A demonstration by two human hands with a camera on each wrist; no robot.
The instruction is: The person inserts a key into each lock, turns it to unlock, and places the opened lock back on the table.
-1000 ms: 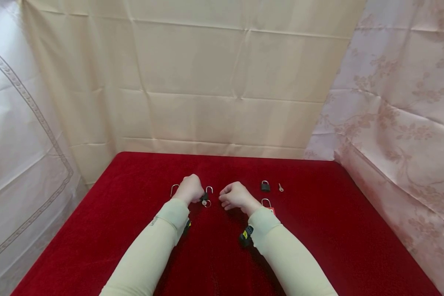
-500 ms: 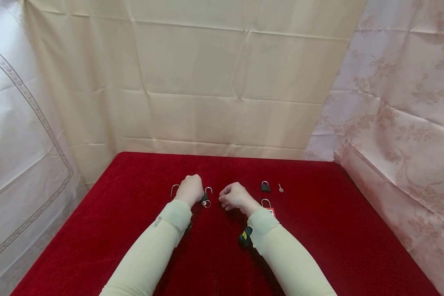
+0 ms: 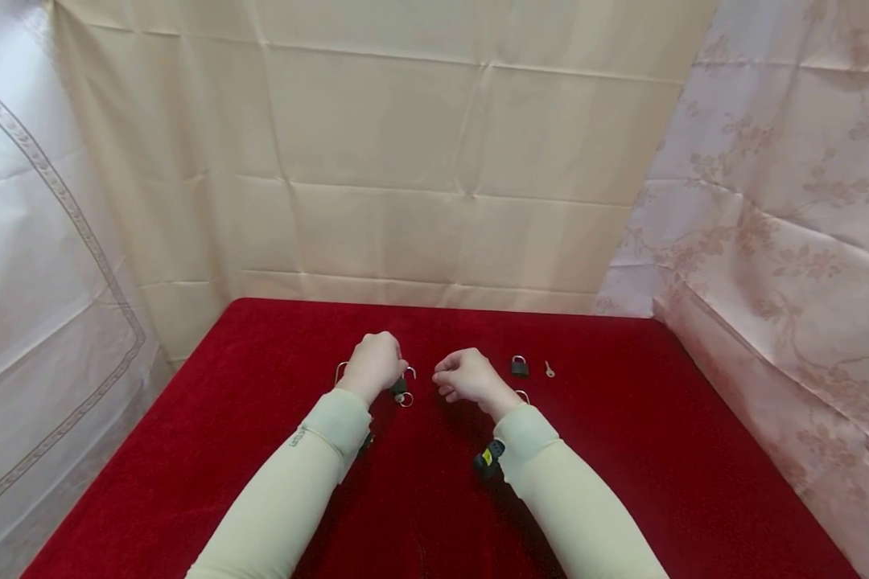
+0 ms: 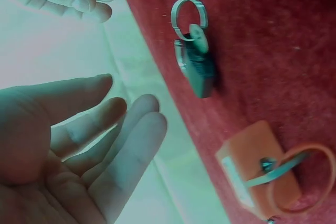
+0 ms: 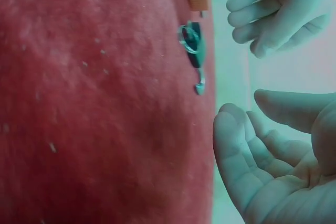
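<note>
My left hand (image 3: pixel 374 366) hovers over the red-covered table with fingers loosely bent, and the left wrist view shows nothing held in it. Beside it lies a black padlock (image 4: pixel 200 72), its shackle swung open, with a key (image 4: pixel 198 38) and a metal ring (image 4: pixel 189 3) at its base. An orange padlock (image 4: pixel 257 150) with its own key and ring lies nearby; in the head view my left hand hides its body, leaving the shackle (image 3: pixel 339 370) visible. To the right, my right hand (image 3: pixel 469 376) is also raised and holds nothing, thumb apart from its fingers.
A closed dark padlock (image 3: pixel 520 367) and a loose key (image 3: pixel 549 370) lie right of my right hand. Another padlock's shackle (image 3: pixel 523 396) peeks out by my right wrist. The red cloth (image 3: pixel 623 450) meets hanging curtains (image 3: pixel 434 161) at the back.
Both hands have lifted and shifted slightly, the right one a little rightward. My right forearm now covers the red padlock body seen before. The padlocks and loose key stay in place.
</note>
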